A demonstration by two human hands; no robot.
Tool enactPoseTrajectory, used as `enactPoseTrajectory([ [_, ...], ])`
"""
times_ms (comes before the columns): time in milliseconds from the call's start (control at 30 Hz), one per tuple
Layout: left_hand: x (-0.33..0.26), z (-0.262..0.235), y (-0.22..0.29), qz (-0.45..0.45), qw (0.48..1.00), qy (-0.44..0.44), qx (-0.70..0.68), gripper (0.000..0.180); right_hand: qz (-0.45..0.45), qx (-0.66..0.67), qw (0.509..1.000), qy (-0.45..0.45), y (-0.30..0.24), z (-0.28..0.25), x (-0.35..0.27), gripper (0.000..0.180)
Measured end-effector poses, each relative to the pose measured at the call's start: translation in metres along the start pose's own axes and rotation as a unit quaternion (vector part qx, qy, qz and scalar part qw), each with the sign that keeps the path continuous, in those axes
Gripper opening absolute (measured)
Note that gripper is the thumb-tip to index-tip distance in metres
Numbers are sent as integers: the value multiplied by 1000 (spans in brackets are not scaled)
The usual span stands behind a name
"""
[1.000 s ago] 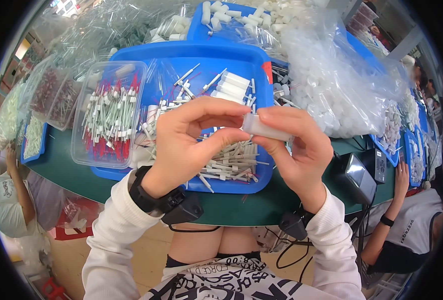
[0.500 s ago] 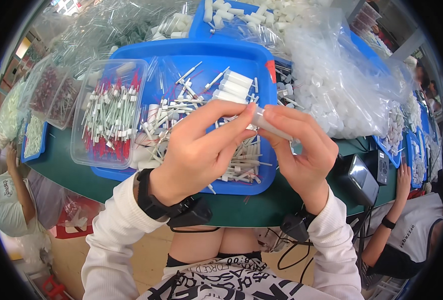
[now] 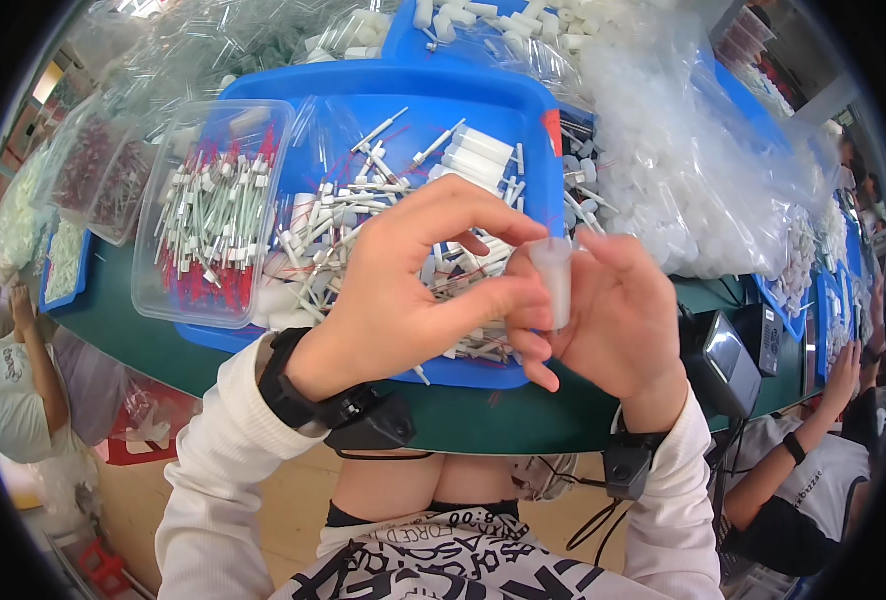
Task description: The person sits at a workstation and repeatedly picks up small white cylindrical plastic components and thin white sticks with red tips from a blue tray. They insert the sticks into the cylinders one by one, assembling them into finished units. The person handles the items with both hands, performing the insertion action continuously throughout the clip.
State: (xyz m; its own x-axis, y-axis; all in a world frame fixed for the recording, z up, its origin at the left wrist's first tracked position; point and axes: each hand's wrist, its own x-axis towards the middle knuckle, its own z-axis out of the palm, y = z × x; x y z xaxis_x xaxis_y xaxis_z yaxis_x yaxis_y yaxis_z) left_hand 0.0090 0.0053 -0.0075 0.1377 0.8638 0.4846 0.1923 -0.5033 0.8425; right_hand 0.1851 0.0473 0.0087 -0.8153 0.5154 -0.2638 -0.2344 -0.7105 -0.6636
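Observation:
A small white translucent plastic tube (image 3: 555, 290) with a cap-like upper end stands upright between my hands. My left hand (image 3: 418, 275) is closed on it, thumb and fingertips at its left side. Just behind the tube, my right hand (image 3: 618, 320) has its palm turned up and its thumb apart. Whether its fingers touch the tube is hidden. Below and beyond the hands lies a blue tray (image 3: 393, 95) with loose white stick-like parts with thin red wires (image 3: 348, 215) and a row of white tubes (image 3: 473, 155).
Left on the tray's edge sits a clear plastic box (image 3: 213, 215) of wired sticks. A bag of white caps (image 3: 683, 180) lies at right, beside a black device (image 3: 720, 360) on the green table (image 3: 463, 425). Co-workers' arms (image 3: 773, 465) show at both sides.
The tube has turned from slanting to upright. My right hand has let its pinch go and opened, palm up, while my left hand keeps hold of the tube.

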Motion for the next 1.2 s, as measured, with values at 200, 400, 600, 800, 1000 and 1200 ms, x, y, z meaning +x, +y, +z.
enactPoseTrajectory([
  [200,-2,-3,2,3,1000,25,-12,13,26,69,992,-98,-1,-18,3,36],
  [400,-3,-4,1,-8,1000,20,-17,13,-39,36,995,-82,5,-12,2,36],
  [600,-3,-4,2,-19,999,22,-19,13,-51,55,995,-63,-1,-9,-1,38],
  [800,-4,-3,2,-31,999,24,-27,12,-74,12,997,-22,0,-6,-1,34],
  [1000,-3,-4,2,-26,999,19,-7,11,-50,57,996,-57,-1,-18,4,35],
  [1200,-4,-3,1,-32,999,19,-5,11,-59,95,980,-166,3,-23,5,30],
])
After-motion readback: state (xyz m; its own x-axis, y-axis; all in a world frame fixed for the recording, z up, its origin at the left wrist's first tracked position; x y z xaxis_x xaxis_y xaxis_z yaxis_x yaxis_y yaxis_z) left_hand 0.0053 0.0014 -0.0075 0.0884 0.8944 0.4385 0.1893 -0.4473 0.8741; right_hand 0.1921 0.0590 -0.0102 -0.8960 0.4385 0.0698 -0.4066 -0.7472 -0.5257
